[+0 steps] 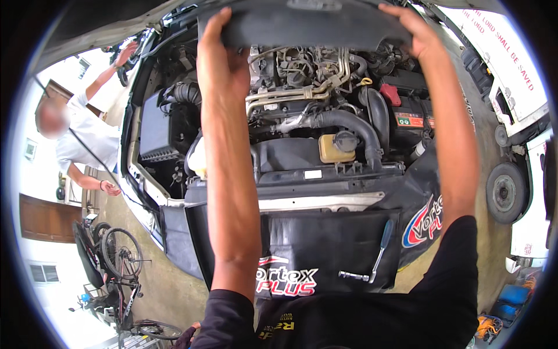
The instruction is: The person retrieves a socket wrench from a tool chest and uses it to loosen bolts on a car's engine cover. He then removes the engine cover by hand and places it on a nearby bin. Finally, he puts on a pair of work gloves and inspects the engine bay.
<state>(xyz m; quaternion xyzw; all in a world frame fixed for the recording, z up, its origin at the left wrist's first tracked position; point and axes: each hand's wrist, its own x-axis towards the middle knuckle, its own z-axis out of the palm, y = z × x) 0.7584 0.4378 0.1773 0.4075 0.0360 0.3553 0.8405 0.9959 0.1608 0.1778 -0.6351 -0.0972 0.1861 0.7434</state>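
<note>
Both arms reach forward over the open engine bay with a black plastic engine cover (pixel 314 29) between my hands. My left hand (pixel 222 55) grips its left end, thumb over the near edge. At the other end my right hand (pixel 417 34) is closed on the cover's right corner. The cover is raised above the back of the engine (pixel 293 75), hiding that part of it. Its upper edge runs out of the picture. Hoses and metal pipes of the engine show below it.
A ratchet (pixel 381 253) with a blue handle lies on the black fender cover (pixel 325 232) over the car's front. At right is a battery (pixel 410 110), at left an air filter box (pixel 158 125). Another person (pixel 87 136) stands left; bicycles (pixel 122 262) are behind.
</note>
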